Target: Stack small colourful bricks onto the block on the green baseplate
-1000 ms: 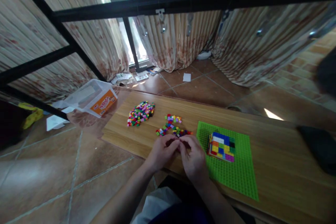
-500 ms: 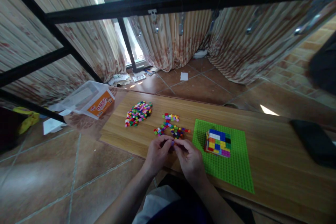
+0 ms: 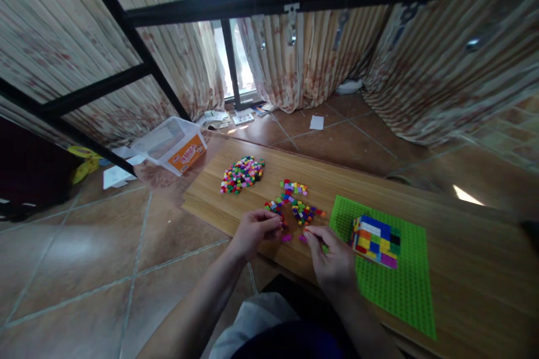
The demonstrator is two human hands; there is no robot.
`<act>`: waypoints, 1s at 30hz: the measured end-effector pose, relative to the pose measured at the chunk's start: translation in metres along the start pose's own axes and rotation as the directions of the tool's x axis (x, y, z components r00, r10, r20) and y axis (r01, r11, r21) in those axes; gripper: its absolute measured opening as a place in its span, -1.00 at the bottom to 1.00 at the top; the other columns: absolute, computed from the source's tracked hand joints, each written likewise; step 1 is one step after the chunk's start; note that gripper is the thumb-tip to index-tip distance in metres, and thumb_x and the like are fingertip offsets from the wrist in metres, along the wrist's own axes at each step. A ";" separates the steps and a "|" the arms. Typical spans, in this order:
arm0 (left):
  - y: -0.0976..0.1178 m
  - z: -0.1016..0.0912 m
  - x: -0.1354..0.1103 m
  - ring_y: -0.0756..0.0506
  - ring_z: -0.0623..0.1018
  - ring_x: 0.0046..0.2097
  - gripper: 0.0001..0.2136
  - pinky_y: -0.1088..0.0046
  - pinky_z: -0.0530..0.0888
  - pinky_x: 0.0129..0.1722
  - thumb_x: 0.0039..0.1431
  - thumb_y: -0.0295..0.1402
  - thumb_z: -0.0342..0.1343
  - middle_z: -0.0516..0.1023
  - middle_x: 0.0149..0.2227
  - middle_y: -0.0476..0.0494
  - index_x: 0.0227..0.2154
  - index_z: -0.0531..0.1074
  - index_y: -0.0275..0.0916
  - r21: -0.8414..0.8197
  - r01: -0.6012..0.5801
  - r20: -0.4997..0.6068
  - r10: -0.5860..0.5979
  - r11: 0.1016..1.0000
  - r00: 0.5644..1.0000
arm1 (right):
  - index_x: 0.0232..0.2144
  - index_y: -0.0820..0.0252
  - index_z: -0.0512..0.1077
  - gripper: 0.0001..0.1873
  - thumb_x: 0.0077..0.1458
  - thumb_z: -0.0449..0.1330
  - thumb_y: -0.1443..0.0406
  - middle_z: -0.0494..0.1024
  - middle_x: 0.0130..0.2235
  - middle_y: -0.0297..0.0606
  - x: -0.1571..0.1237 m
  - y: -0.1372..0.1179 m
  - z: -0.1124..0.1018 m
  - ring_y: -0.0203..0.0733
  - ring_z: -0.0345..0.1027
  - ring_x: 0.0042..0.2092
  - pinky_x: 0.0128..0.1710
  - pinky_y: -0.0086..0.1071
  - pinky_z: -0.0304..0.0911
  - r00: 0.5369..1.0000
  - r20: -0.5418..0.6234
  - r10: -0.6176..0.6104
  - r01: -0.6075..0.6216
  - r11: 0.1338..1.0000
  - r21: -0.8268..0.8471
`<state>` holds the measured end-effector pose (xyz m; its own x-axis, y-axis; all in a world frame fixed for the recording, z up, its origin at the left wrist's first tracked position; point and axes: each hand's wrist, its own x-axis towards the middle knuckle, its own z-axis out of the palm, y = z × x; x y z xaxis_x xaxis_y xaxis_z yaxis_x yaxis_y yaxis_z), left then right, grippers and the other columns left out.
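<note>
"So, what was going on in the lower middle of the frame?"

"Two hands worked apart there. The left hand (image 3: 252, 231) had its fingertips drawn together beside some scattered bricks (image 3: 301, 211) on the wooden table (image 3: 467, 258). The right hand (image 3: 334, 261) was pinched likewise, with a speck of orange-red (image 3: 306, 230) at its fingertips."

"Did either grip a brick?"

"I couldn't tell; the pieces were too small. Two magenta bricks (image 3: 287, 238) lay between the hands."

"And around them?"

"A heap of mixed bricks (image 3: 242, 174) sat just left of the frame's centre. At lower right, a green baseplate (image 3: 398, 305) carried a block of stacked bricks (image 3: 379, 238). Left of centre, a clear plastic box (image 3: 172, 161) stood near the table's end."
</note>
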<state>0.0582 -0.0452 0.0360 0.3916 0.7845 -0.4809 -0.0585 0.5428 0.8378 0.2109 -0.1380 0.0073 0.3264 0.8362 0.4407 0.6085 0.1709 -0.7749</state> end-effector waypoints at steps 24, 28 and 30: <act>-0.025 -0.021 0.009 0.08 0.39 -0.49 -0.80 0.60 0.30 -0.47 -0.05 -0.30 0.28 0.49 -0.53 0.00 -0.36 0.56 -0.30 -0.006 -0.177 -0.091 0.176 0.984 0.980 | -0.23 0.18 0.51 -0.79 0.22 0.06 0.33 0.56 -0.22 -0.20 0.053 0.016 0.025 -0.13 0.35 -0.15 -0.11 -0.31 0.20 0.972 0.225 0.062 0.062 0.862 -0.503; -0.028 -0.022 0.011 0.06 0.41 -0.48 -0.80 0.58 0.33 -0.45 -0.04 -0.31 0.26 0.51 -0.50 -0.02 -0.34 0.55 -0.31 0.015 -0.179 -0.092 0.180 0.984 0.979 | -0.19 0.20 0.51 -0.77 0.20 0.08 0.31 0.54 -0.18 -0.15 0.072 0.015 0.037 -0.09 0.33 -0.11 -0.08 -0.29 0.16 0.958 0.244 0.147 0.033 0.794 -0.607; -0.029 -0.022 0.012 0.06 0.41 -0.49 -0.81 0.58 0.34 -0.45 -0.04 -0.32 0.25 0.51 -0.51 -0.01 -0.35 0.55 -0.31 0.029 -0.185 -0.094 0.187 0.982 0.978 | -0.21 0.19 0.52 -0.79 0.18 0.09 0.31 0.53 -0.19 -0.13 0.078 0.014 0.043 -0.08 0.32 -0.11 -0.10 -0.28 0.16 0.946 0.258 0.194 0.022 0.759 -0.650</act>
<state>0.0442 -0.0446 0.0005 0.2857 0.8966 -0.3383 -0.1034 0.3798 0.9193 0.2132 -0.0477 0.0114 0.2403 0.9591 0.1494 0.9395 -0.1911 -0.2841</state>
